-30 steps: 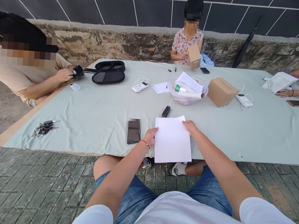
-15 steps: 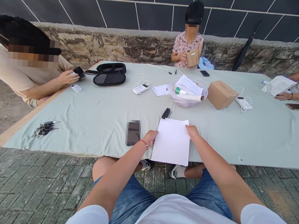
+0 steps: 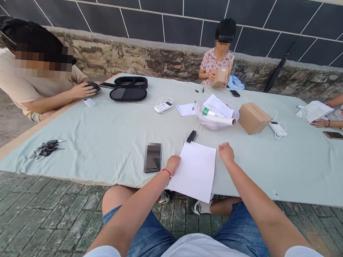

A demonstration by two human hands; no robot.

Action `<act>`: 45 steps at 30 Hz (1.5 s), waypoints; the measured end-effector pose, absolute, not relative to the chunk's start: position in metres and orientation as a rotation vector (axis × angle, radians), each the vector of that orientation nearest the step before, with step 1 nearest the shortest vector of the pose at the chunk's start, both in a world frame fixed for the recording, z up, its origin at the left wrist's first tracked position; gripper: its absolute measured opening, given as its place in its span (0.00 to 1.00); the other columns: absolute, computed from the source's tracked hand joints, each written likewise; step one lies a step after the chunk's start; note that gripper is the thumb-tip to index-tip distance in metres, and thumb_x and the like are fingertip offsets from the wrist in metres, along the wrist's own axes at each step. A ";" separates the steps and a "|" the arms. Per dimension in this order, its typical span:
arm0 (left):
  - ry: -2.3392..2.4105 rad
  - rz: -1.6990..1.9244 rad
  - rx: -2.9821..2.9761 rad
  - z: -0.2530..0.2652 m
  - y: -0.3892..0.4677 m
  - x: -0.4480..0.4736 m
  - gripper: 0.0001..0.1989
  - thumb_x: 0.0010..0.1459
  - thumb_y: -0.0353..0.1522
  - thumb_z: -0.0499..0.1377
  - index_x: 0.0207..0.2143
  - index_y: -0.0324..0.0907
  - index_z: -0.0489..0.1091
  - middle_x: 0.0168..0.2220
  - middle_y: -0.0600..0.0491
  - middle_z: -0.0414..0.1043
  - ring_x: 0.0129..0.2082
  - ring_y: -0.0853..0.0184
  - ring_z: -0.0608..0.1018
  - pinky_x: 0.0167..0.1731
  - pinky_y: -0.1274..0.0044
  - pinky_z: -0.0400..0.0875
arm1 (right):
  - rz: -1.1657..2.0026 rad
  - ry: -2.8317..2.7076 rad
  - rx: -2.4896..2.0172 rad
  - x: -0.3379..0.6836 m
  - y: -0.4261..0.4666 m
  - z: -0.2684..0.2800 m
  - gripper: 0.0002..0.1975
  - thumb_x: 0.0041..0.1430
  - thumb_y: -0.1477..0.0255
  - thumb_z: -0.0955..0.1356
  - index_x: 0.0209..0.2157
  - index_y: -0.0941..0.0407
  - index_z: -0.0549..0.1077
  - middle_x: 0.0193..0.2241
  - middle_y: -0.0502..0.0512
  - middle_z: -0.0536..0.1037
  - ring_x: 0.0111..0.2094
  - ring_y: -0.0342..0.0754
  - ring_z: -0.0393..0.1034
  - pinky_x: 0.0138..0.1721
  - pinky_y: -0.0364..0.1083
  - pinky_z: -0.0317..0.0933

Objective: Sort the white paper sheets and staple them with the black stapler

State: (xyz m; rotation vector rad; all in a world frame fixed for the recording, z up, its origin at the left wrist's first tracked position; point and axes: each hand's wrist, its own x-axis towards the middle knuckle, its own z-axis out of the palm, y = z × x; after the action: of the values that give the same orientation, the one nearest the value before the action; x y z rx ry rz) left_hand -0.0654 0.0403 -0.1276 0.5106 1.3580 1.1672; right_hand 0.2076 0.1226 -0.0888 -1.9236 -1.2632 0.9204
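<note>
A white sheet of paper lies near the table's front edge, its lower part reaching past the edge. My left hand, with a red string bracelet on the wrist, is closed on the sheet's left side. Beyond the right side of the paper, apart from it, is my right hand. Its thumb and fingers are pressed together; a small pale spot shows at the tips, too small to name. A black stapler touches the top left of the sheet. Left of my left hand lies a dark, blurred-out flat object.
On the clothed table are keys, a black case, a plastic bowl with papers and a roll, a cardboard box and white corded devices. People sit at the left, far side and right, each handling something.
My right hand has let go of the paper's right edge and moved slightly right. The sheet has turned a little, its lower end swinging left. The view has tilted upward.
</note>
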 end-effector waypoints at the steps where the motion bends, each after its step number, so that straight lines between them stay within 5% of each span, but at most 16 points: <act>1: 1.407 1.123 0.519 -0.126 0.040 -0.065 0.11 0.46 0.24 0.61 0.18 0.42 0.63 0.18 0.56 0.60 0.21 0.68 0.66 0.26 0.77 0.59 | 0.853 -1.336 -1.933 0.202 0.132 -0.082 0.18 0.60 0.67 0.64 0.51 0.55 0.68 0.49 0.65 0.74 0.50 0.56 0.69 0.48 0.52 0.63; 13: 1.560 0.900 0.581 -0.112 0.034 -0.069 0.13 0.44 0.26 0.59 0.17 0.42 0.56 0.18 0.60 0.51 0.20 0.73 0.54 0.22 0.77 0.47 | 0.512 -2.375 -1.595 0.057 0.214 -0.072 0.28 0.66 0.63 0.57 0.63 0.60 0.57 0.64 0.63 0.59 0.63 0.56 0.53 0.61 0.52 0.49; 20: 1.556 0.869 0.569 -0.114 0.036 -0.069 0.14 0.43 0.26 0.58 0.17 0.43 0.53 0.18 0.61 0.47 0.19 0.74 0.51 0.21 0.76 0.43 | 0.544 -2.590 -1.614 0.029 0.230 -0.092 0.29 0.68 0.57 0.51 0.64 0.55 0.55 0.67 0.59 0.53 0.68 0.54 0.40 0.65 0.65 0.30; 33: 1.609 0.787 0.515 -0.096 0.036 -0.070 0.13 0.44 0.23 0.56 0.16 0.42 0.53 0.17 0.60 0.47 0.19 0.74 0.51 0.21 0.76 0.42 | 0.391 -2.557 -1.585 0.024 0.225 -0.106 0.30 0.68 0.55 0.47 0.59 0.51 0.65 0.62 0.57 0.65 0.68 0.54 0.42 0.64 0.68 0.27; 45: 1.577 0.825 0.497 -0.085 0.038 -0.071 0.16 0.43 0.23 0.57 0.15 0.42 0.50 0.18 0.61 0.45 0.21 0.74 0.49 0.22 0.76 0.44 | 0.558 -2.644 -1.611 0.024 0.238 -0.101 0.30 0.67 0.55 0.48 0.60 0.50 0.64 0.64 0.56 0.61 0.68 0.56 0.41 0.63 0.71 0.29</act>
State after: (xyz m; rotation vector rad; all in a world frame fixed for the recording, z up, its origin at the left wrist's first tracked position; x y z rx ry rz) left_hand -0.0708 0.0379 -0.0846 0.4967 1.5769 0.8254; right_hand 0.0243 0.2385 -0.1012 -1.6106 -2.6440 0.5584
